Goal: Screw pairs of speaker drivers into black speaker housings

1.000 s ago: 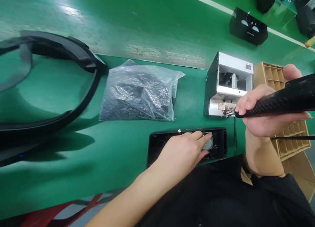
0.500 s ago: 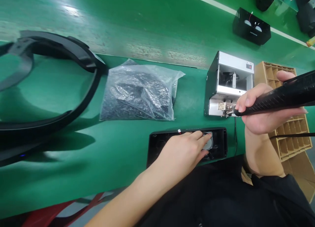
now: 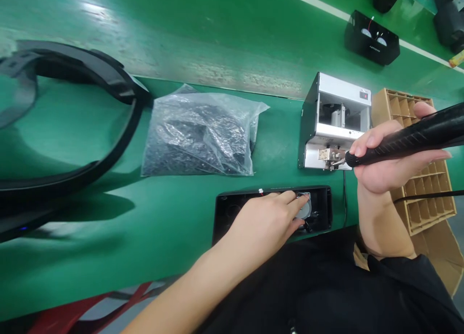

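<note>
My right hand [image 3: 384, 155] is closed around a black electric screwdriver [image 3: 416, 136], whose tip points left. That tip is at the metal pick-up head [image 3: 328, 155] on the front of a silver and black screw feeder [image 3: 340, 130]. My left hand [image 3: 270, 213] reaches into a long black speaker housing [image 3: 328, 208] at the bench's near edge. Its thumb and fingers hold a round silver speaker [image 3: 304, 208] on the housing's right side. The left part of the housing is partly covered by that hand, and a small white connector [image 3: 261, 192] shows at its far rim.
A clear plastic bag [image 3: 203, 136] of dark parts lies left of the feeder. Further left is a large black headband-like frame [image 3: 119, 82]. A divided cardboard box [image 3: 431, 194] stands on the right. Another black housing [image 3: 373, 39] sits at the back beside a white line.
The screwdriver's tip has drawn slightly back from the pick-up head, showing more of its bit. The feeder's inner mechanism has shifted. My left hand keeps its place on the speaker.
</note>
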{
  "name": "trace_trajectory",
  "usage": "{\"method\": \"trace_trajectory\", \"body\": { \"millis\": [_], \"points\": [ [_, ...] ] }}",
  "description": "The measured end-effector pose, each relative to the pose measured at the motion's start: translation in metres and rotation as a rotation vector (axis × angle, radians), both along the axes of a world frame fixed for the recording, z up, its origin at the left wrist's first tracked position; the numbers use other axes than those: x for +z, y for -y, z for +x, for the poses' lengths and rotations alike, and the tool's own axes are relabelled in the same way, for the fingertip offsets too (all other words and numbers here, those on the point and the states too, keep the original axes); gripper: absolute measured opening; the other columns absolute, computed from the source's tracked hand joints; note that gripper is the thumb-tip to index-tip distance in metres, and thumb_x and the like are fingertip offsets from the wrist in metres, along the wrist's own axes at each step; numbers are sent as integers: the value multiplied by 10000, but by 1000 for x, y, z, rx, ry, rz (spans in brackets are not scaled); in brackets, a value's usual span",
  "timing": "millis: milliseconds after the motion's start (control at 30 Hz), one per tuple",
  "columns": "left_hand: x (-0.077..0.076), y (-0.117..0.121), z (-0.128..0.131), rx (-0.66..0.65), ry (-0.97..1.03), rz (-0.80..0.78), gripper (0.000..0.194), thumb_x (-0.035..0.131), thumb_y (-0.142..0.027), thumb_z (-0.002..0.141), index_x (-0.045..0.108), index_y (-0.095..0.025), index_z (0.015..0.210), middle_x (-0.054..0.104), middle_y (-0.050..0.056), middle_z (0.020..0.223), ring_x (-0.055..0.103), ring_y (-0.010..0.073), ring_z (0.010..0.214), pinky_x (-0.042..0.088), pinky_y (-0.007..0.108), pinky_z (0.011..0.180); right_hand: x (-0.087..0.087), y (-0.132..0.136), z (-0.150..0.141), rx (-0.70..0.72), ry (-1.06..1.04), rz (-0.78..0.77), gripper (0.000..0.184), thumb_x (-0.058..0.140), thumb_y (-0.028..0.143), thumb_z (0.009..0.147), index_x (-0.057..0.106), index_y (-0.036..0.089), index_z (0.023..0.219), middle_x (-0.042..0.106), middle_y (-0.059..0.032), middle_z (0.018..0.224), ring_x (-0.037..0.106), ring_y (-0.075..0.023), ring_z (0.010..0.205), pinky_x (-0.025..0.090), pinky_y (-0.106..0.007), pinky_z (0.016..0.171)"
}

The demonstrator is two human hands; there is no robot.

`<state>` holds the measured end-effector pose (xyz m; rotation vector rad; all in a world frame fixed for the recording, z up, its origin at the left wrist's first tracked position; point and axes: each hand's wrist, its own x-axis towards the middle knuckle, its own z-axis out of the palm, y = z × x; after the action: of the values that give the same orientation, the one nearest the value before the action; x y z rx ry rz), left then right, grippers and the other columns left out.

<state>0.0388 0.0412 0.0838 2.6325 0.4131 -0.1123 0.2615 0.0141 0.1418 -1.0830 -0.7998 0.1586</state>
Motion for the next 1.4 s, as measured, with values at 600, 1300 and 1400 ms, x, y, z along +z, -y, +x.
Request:
{"method": "trace_trajectory", "body": {
  "millis": [600,1300,1400],
  "points": [
    [3,-1,1,12,10,13,473,840,-324,980,740,-243,1436,813,53,1076,817,240,904,595,303,719,-5,5,-5,3,66,43,626,313,806,1057,627,322,1300,615,94,644,486,-121,367,457,-251,376],
    [12,0,8,59,-134,-94,324,812,-328,994,766,-181,1279,830,72,1127,825,299,942,622,393,751,-17,49,-47,217,25,-17,740,364,915,968,660,386,1393,639,74,623,508,-152,352,509,-289,338],
    [14,0,9,50,-147,-101,339,804,-327,999,758,-170,1296,827,76,1147,826,302,958,630,405,777,-36,43,-48,192,30,3,775,347,923,967,648,361,1408,633,76,620,489,-143,350,499,-271,331]
  ]
}}
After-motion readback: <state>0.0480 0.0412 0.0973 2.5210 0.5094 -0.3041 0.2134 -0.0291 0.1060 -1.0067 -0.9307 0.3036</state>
